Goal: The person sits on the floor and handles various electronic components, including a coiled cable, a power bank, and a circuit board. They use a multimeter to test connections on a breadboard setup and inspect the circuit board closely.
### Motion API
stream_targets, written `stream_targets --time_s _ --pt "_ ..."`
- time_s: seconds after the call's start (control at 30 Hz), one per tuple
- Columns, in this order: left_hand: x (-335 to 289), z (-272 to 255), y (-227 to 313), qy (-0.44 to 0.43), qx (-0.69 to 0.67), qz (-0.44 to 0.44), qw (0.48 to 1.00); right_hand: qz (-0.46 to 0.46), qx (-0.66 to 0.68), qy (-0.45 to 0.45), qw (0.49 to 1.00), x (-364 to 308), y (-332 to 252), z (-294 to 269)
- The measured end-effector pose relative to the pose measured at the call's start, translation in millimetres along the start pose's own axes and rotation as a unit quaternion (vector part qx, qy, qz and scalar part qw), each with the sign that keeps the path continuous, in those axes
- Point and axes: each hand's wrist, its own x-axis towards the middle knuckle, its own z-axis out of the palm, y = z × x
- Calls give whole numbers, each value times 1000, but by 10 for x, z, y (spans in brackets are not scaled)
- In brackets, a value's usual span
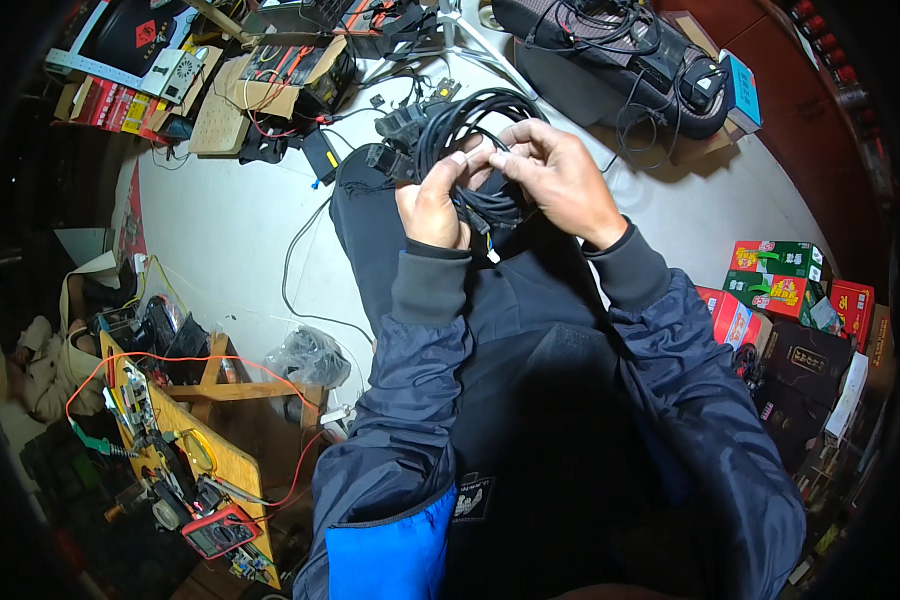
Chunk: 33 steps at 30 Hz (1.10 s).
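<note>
A coiled bundle of black cable [486, 108] is held up over my lap, its loops running round between my two hands. My left hand [436, 203] grips the coil from its left side, thumb pressed against the strands. From the right, my right hand [562, 180] pinches a strand near the middle of the loops between thumb and fingers. Black plugs or adapters [398, 135] hang at the coil's left side, next to my left hand. A small white connector [492, 255] with thin coloured wires dangles below the coil.
A wooden bench [232, 455] at lower left carries a red multimeter [220, 530] and tools. Cardboard boxes of wires [327, 80] stand far left. Cables lie on a dark padded seat [610, 75] at far right. Red and green cartons [775, 275] are stacked right. A grey plastic bag [312, 357] lies left.
</note>
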Motion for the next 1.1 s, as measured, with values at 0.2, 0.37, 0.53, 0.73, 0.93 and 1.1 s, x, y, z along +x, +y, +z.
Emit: stream_targets --time_s 0.2,0.37,0.53,0.73,0.93,1.1 --pt "194 -202 90 83 -46 -51 994 11 138 -56 989 -81 -124 -185" --pt "172 -203 64 77 0 -38 996 70 103 -29 992 -130 -313 -405" --pt "221 -208 73 96 -41 -41 994 -9 72 -28 997 -352 -362 -549" --pt "159 -121 35 54 102 22 993 41 161 18 986 -405 -267 -630" --pt "138 -2 -23 21 157 44 986 15 133 -60 989 -569 -337 -647" --pt "210 -275 64 55 -23 -55 997 14 60 -131 990 -643 -340 -789"
